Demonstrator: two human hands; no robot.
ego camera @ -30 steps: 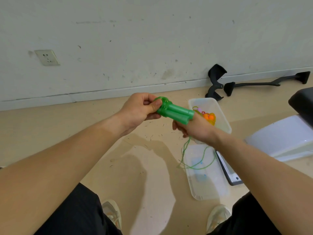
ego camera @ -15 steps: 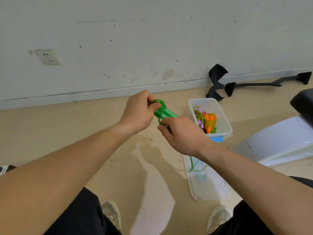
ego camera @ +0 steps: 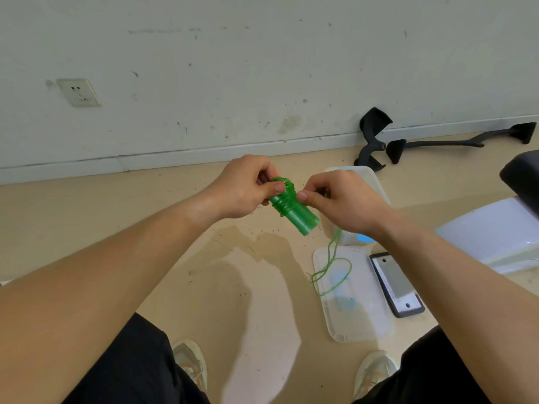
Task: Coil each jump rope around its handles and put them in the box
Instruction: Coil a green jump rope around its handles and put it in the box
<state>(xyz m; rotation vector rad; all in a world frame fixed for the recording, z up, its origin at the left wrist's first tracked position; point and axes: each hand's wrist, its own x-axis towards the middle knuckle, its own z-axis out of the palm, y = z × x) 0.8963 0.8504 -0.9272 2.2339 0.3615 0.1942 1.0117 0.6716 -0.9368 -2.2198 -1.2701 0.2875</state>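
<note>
The pair of green handles (ego camera: 295, 213) was held in the air between both hands, above the floor and just left of the box, with the free ends tilted down and to the right. Several turns of the green cord (ego camera: 332, 268) were seen wound round the upper end of the handles. That upper end was gripped by the left hand (ego camera: 242, 188), its fingers curled behind and its thumb pressed on the coils. The cord was pinched beside the coils by the right hand (ego camera: 341, 199), between thumb and forefinger. The loose remainder of the cord was seen hanging below the right wrist, with its loops lying on the lid.

The clear plastic box (ego camera: 368, 173) was placed on the floor near the wall. Most of it was covered by the right hand, so its contents could not be made out. A blue label (ego camera: 364, 238) was seen on its near end, but no writing on it could be read. The clear lid (ego camera: 361, 316) was laid flat on the floor just in front of the box; a pale blue patch showed through it, too blurred to be read.

A dark-framed grey plate (ego camera: 396, 284) was laid just to the right of the lid. A wall socket (ego camera: 78, 92) was set low in the wall at the left. Black bracket-like parts (ego camera: 372, 135) were laid against the skirting.
</note>
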